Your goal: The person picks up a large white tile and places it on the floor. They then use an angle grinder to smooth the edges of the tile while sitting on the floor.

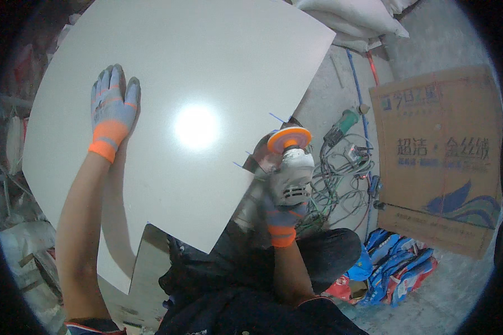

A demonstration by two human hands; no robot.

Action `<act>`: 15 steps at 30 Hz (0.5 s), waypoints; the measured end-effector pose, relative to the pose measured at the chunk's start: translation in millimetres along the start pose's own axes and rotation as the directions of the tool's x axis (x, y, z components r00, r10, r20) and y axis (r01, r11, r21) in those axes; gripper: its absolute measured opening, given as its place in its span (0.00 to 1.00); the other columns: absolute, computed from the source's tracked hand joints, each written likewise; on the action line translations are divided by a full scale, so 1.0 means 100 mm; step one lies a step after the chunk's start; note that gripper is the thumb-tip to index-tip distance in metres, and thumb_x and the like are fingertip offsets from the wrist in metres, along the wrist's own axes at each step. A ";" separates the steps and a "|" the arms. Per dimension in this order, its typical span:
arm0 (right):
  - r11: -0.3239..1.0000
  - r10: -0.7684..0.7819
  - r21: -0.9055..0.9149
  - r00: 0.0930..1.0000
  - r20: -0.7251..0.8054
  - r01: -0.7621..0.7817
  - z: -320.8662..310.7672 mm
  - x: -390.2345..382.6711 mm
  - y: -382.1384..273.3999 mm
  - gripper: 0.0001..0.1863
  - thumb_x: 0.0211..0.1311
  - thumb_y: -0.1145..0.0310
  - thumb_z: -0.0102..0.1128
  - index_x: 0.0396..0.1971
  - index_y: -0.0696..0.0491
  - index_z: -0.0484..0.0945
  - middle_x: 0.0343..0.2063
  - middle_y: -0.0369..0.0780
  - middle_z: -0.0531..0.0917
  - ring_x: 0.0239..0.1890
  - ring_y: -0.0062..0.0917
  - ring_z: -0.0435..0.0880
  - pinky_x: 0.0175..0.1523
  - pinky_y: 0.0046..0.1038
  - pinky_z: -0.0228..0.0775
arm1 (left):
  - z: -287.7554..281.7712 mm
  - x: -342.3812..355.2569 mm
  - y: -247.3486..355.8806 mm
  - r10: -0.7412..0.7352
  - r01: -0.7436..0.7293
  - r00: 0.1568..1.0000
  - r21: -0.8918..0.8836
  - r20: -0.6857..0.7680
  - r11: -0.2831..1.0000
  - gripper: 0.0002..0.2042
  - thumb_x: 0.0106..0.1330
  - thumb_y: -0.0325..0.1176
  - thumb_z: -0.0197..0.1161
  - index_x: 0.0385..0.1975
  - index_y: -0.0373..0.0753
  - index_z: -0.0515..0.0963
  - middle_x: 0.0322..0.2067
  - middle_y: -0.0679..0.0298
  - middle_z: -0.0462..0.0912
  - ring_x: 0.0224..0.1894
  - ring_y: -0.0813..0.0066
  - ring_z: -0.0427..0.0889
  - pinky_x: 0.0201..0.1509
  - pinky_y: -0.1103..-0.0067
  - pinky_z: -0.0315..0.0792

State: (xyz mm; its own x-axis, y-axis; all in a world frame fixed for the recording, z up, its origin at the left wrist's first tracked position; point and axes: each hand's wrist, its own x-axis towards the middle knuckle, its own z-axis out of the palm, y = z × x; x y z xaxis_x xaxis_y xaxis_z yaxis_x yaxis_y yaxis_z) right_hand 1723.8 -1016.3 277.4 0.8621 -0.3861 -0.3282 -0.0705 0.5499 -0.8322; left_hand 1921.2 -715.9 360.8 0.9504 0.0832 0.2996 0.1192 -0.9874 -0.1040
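A large pale glossy tile (167, 67) fills the left and middle of the head view, with square notches cut into its near and right edges. My left hand (114, 103), in a grey and orange work glove, lies flat on the tile with its fingers stretched out. In my right hand (282, 218), gloved alike, is a white angle grinder (293, 173) with an orange disc (289, 139). The disc is beside the notch on the tile's right edge; I cannot tell if they touch. Most of the right fingers are hidden behind the grinder.
Tangled cables (338, 181) and a green power tool (342, 125) lie on the floor to the right. Beyond them is a flattened cardboard box (436, 162). White sacks (357, 19) sit at the far right, blue and red bags (391, 265) near my knee. Clutter lines the left side.
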 end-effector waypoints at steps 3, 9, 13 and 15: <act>0.977 -0.067 -0.205 0.998 -0.002 0.065 0.01 0.01 0.04 0.31 0.51 0.51 0.45 0.54 0.51 0.59 0.52 0.42 0.65 0.56 0.31 0.62 0.58 0.35 0.56 | -0.02 0.01 0.00 -0.002 0.002 1.000 0.018 -0.010 1.000 0.27 0.62 0.47 0.43 0.57 0.38 0.57 0.58 0.55 0.57 0.62 0.60 0.52 0.65 0.71 0.45; 0.985 0.085 0.147 0.994 0.074 -0.095 0.08 -0.01 -0.01 0.26 0.52 0.50 0.45 0.49 0.46 0.66 0.46 0.38 0.70 0.50 0.33 0.68 0.54 0.38 0.59 | -0.01 0.00 -0.01 0.000 0.000 1.000 0.032 0.006 0.999 0.25 0.62 0.45 0.44 0.57 0.39 0.57 0.58 0.57 0.57 0.62 0.61 0.52 0.64 0.71 0.46; 0.715 0.268 0.649 0.959 0.088 -0.259 0.10 0.05 -0.03 0.26 0.52 0.49 0.45 0.49 0.46 0.66 0.46 0.39 0.70 0.49 0.33 0.68 0.54 0.37 0.59 | 0.00 -0.01 -0.01 -0.009 0.008 1.000 0.038 0.021 0.999 0.26 0.62 0.46 0.44 0.57 0.39 0.57 0.58 0.56 0.57 0.61 0.61 0.52 0.64 0.71 0.45; 0.560 0.265 0.761 0.941 0.211 -0.328 0.10 0.06 -0.02 0.25 0.52 0.50 0.44 0.49 0.47 0.66 0.46 0.39 0.70 0.49 0.33 0.68 0.54 0.36 0.59 | -0.01 0.00 -0.01 -0.004 0.004 1.000 0.027 -0.006 1.000 0.26 0.62 0.47 0.43 0.57 0.38 0.58 0.58 0.55 0.57 0.61 0.60 0.53 0.65 0.71 0.45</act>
State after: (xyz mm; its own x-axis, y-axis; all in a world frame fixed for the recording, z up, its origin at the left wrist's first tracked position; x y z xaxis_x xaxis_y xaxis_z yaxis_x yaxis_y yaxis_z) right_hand 1733.7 -1012.5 281.7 0.8982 -0.0615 -0.4352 0.0596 0.9981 -0.0180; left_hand 1920.7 -715.1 362.0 0.9482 0.0862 0.3058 0.1308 -0.9831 -0.1283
